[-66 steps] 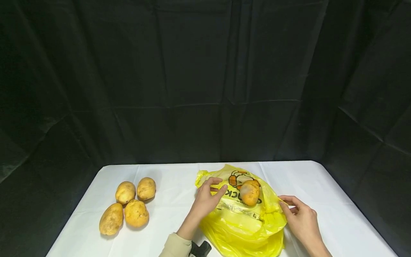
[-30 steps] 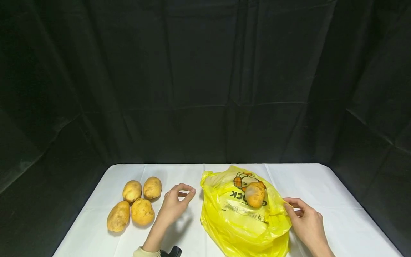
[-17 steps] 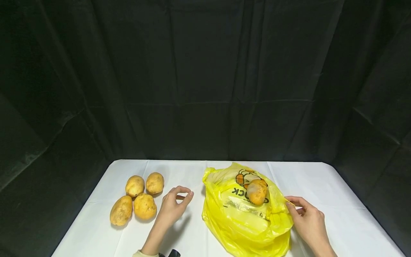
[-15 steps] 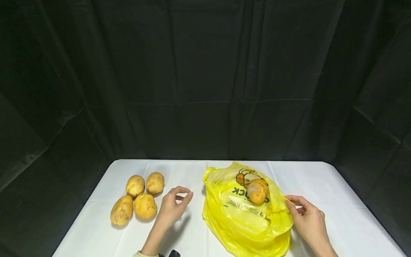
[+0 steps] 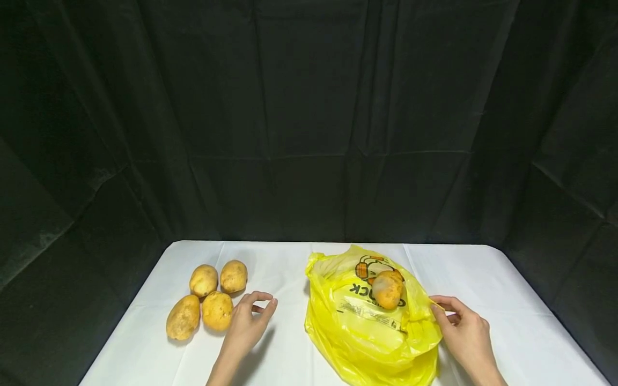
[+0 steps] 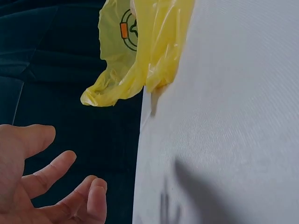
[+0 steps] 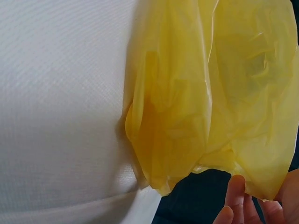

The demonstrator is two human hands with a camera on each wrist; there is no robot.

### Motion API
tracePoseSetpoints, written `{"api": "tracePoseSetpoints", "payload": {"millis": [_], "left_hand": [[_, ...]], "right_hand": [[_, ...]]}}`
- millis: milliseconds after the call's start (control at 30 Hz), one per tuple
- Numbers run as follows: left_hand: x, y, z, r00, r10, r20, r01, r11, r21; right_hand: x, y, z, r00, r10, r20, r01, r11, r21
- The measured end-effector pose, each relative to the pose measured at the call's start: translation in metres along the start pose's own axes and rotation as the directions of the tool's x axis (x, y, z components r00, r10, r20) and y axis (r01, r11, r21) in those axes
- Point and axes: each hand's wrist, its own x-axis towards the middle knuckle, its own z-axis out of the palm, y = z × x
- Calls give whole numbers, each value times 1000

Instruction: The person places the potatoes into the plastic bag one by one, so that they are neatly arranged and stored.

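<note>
Probably light, limp and slippery, the bag (image 5: pixel 367 346) suits an edge pinch, as the right hand (image 5: pixel 462 331) has at its three o'clock; the left hand (image 5: pixel 246 325), fingers apart, holds nothing.

Saw the yellow plastic bag (image 7: pixel 182 102) falling in thin, creased folds, deeper in colour on its left half. Found the right hand (image 7: pixel 251 211) at the bag's bottom right corner, pinching the tip there. Noted white cloth (image 7: pixel 60 102) left of the bag, darkened by shadow (image 7: pixel 120 158) alongside it, and dark fabric (image 7: pixel 189 200) just below it. Made out a dull patch (image 7: pixel 260 66) in the bag's upper right, possibly print, too blurred to be sure.
</note>
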Motion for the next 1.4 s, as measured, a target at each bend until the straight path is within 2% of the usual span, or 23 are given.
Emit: {"api": "tracePoseSetpoints", "payload": {"millis": [200,367,600,733,1000,1233,1400], "left_hand": [[-3,-5,-2,997,13,-70,-13,1000,-8],[-7,-11,-2,990,13,-142,-15,1000,-16],[-13,-17,-2,977,-6,-213,7,1000,3],[-15,-23,-3,957,9,-289,2,999,38],[-22,-33,-5,918,114,-381,-66,988,138],[-24,-34,-9,889,115,-444,-49,986,158],[-24,-33,-14,860,127,-494,-59,987,151]], "right_hand": [[0,2,0,1000,0,-13,0,1000,-4],[0,3,0,1000,-16,-27,16,1000,1],[1,2,-1,1000,-25,-19,25,1000,7],[1,1,0,1000,9,-3,-9,1000,10],[1,1,3,998,58,8,-58,998,10],[0,1,3,998,67,20,-68,998,15],[1,1,1,999,42,13,-43,999,21]]}}
